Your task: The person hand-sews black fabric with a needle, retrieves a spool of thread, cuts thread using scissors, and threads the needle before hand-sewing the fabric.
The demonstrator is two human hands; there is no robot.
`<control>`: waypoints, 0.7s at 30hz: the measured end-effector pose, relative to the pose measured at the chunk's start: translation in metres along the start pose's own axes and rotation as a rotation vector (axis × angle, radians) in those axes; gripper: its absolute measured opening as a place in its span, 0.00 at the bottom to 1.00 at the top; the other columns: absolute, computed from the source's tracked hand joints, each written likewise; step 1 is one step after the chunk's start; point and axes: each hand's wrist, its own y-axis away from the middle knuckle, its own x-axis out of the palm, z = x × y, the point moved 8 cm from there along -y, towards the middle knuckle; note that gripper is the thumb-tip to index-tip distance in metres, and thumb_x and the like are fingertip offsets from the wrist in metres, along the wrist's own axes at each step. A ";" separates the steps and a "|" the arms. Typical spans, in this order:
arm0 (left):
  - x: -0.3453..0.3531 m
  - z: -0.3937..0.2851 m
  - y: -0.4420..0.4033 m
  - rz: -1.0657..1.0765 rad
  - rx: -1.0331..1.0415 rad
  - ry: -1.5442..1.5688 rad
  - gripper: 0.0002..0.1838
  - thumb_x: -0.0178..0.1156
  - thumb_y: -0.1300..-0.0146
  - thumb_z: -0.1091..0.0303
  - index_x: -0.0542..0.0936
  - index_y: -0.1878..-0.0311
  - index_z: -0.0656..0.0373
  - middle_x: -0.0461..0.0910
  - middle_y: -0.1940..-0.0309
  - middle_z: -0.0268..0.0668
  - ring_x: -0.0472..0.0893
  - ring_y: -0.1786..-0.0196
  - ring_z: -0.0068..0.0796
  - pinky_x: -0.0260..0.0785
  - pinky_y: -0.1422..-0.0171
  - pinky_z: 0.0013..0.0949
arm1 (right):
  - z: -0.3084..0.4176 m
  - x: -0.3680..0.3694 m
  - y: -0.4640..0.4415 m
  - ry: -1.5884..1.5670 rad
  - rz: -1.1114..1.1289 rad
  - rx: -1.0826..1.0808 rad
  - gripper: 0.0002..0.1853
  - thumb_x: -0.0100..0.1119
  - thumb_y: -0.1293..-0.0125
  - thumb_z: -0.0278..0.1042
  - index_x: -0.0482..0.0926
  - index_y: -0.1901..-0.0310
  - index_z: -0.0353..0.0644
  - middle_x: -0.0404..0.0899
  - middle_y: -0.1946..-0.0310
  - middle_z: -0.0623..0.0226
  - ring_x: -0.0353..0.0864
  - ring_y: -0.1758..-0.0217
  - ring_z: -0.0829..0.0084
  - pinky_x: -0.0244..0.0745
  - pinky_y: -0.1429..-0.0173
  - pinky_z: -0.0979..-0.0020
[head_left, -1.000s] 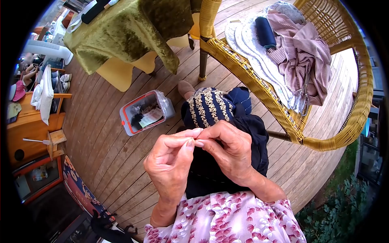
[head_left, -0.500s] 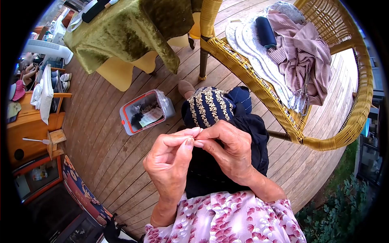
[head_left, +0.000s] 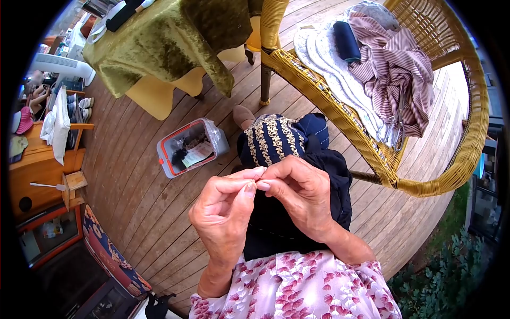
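at the centre of the frame, our left hand [head_left: 223, 212] and right hand [head_left: 303, 199] pinch closed, on what we can't make out, best steadied tip against tip.

one camera, worn on the person's head, looks forward and steeply down past the floral shirt [head_left: 292, 284] at the bottom edge. the hands [head_left: 222, 210] sit near the middle, close to the lens, with the plank floor [head_left: 143, 196] farther below. its very wide, round-edged view bends straight lines and reaches the wicker chair [head_left: 329, 114] upper right and the draped worktop [head_left: 159, 53] upper left.
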 end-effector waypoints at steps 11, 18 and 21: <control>0.002 0.000 0.000 0.009 -0.004 0.024 0.03 0.57 0.33 0.85 0.78 0.59 0.71 0.84 0.53 0.53 0.85 0.57 0.27 0.78 0.44 0.31 | 0.005 0.000 -0.001 0.048 0.011 -0.027 0.06 0.71 0.42 0.22 0.82 0.64 0.35 0.83 0.70 0.64 0.82 0.68 0.72 0.76 0.65 0.73; 0.002 -0.001 -0.001 0.009 -0.005 0.031 0.03 0.56 0.33 0.85 0.78 0.59 0.71 0.84 0.53 0.53 0.85 0.57 0.27 0.78 0.45 0.30 | 0.000 0.000 0.000 0.002 -0.006 -0.005 0.06 0.71 0.41 0.21 0.82 0.65 0.35 0.83 0.70 0.64 0.83 0.68 0.72 0.76 0.65 0.73; 0.001 -0.001 0.000 0.003 -0.006 0.023 0.03 0.57 0.33 0.85 0.78 0.59 0.70 0.84 0.53 0.53 0.85 0.56 0.27 0.78 0.45 0.30 | -0.001 0.000 0.000 -0.011 -0.009 0.004 0.05 0.70 0.41 0.21 0.82 0.65 0.34 0.83 0.70 0.65 0.83 0.68 0.73 0.76 0.65 0.73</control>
